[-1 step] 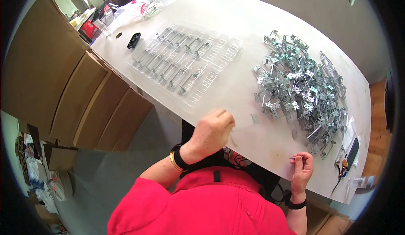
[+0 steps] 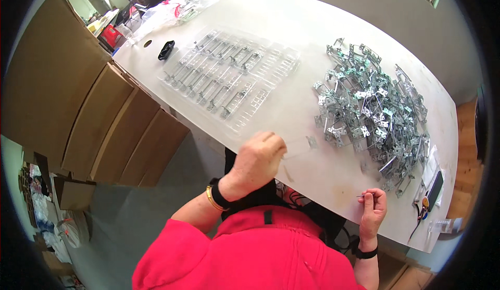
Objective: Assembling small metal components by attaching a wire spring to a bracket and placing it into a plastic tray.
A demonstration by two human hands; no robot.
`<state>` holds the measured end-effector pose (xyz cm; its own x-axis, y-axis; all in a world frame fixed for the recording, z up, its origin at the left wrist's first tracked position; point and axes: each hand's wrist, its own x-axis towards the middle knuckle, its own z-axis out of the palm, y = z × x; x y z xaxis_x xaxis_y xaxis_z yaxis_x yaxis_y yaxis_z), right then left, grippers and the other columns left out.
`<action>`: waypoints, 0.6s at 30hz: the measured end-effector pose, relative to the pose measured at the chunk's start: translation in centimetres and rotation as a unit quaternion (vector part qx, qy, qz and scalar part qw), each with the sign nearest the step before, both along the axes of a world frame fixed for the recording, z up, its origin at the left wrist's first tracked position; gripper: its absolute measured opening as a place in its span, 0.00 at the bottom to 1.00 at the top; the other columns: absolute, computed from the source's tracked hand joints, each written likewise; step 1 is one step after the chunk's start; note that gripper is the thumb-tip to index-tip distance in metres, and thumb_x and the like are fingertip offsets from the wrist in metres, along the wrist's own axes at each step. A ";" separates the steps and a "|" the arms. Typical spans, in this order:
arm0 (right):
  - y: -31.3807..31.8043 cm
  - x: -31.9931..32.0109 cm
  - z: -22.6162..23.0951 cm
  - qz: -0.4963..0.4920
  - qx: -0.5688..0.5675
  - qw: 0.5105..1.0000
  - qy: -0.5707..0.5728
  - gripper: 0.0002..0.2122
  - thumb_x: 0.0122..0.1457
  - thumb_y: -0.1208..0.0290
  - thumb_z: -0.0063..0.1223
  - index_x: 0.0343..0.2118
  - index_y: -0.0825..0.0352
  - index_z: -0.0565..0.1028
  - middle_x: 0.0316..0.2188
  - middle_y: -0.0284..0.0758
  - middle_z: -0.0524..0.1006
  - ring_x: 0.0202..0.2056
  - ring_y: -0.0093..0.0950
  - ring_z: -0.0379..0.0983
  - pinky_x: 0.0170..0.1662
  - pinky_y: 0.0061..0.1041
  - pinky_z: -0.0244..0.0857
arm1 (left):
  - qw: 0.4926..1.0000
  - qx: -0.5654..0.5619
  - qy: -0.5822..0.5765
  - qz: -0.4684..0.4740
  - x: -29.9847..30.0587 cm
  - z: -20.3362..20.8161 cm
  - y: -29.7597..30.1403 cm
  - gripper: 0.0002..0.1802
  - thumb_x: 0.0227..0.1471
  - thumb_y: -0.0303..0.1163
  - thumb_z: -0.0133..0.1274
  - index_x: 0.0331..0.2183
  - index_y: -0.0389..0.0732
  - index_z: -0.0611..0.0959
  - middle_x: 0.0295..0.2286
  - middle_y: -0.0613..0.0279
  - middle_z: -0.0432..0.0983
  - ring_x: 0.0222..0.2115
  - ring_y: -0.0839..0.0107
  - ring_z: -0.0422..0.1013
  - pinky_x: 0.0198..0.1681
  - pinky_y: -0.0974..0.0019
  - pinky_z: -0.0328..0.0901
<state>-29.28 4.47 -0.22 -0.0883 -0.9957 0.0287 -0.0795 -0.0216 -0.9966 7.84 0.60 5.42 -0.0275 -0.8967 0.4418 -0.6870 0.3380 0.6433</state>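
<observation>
My left hand (image 2: 259, 157) is closed in a pinch above the table's near edge. From its fingers a thin rod reaches right to a small flat metal plate (image 2: 312, 142); it looks like one metal bracket, smeared by motion. My right hand (image 2: 373, 209) is at the near right edge, thumb and fingers pressed together on a small thin metal piece (image 2: 361, 196). Only the tip of that piece shows. Beyond my right hand lies a big heap of metal brackets (image 2: 372, 108), rods with punched plates at their ends.
Clear plastic trays (image 2: 271, 55) hold rows of metal parts at the left. A black plastic holder (image 2: 165, 50) and plastic bags (image 2: 166, 13) lie farther off. Pliers (image 2: 424, 202) and a dark tool (image 2: 435, 188) are at the right edge. Cardboard boxes (image 2: 99, 128) stand against the table's left side.
My left hand has shifted slightly left and toward me, and the plate end of the bracket has moved a little with it. My right hand has stayed in place.
</observation>
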 end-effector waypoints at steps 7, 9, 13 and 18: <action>-0.2 -0.1 -0.2 -0.006 0.006 1.000 -0.010 0.06 0.71 0.70 0.57 0.45 0.66 0.75 0.37 0.29 0.78 0.34 0.18 0.75 0.42 0.19 0.72 | 0.985 -0.040 -0.001 0.170 6.4 4.2 -3.1 0.03 0.54 0.23 0.63 0.29 0.34 0.85 0.25 0.54 0.79 0.26 0.65 0.76 0.32 0.61 0.69; -0.2 -0.3 -0.1 -0.001 0.011 1.000 -0.006 0.06 0.71 0.70 0.57 0.45 0.65 0.75 0.37 0.29 0.78 0.34 0.18 0.75 0.42 0.19 0.72 | 0.979 -0.044 -0.004 0.200 8.1 4.8 -5.1 0.04 0.54 0.24 0.62 0.29 0.34 0.86 0.25 0.54 0.80 0.25 0.65 0.77 0.31 0.61 0.69; -0.3 -0.4 -0.3 0.005 0.009 1.000 -0.016 0.05 0.72 0.71 0.57 0.45 0.65 0.75 0.37 0.29 0.78 0.34 0.18 0.75 0.42 0.19 0.73 | 0.964 -0.043 -0.032 0.261 11.1 4.3 -10.0 0.07 0.53 0.29 0.63 0.29 0.35 0.88 0.24 0.52 0.82 0.26 0.65 0.79 0.32 0.63 0.71; -0.3 -0.3 -0.3 0.008 0.006 1.000 -0.018 0.06 0.71 0.71 0.57 0.45 0.65 0.75 0.37 0.29 0.78 0.34 0.18 0.76 0.43 0.19 0.73 | 0.963 0.058 -0.005 0.262 11.4 3.3 -15.2 0.09 0.50 0.32 0.59 0.28 0.35 0.87 0.31 0.45 0.84 0.34 0.48 0.81 0.41 0.51 0.74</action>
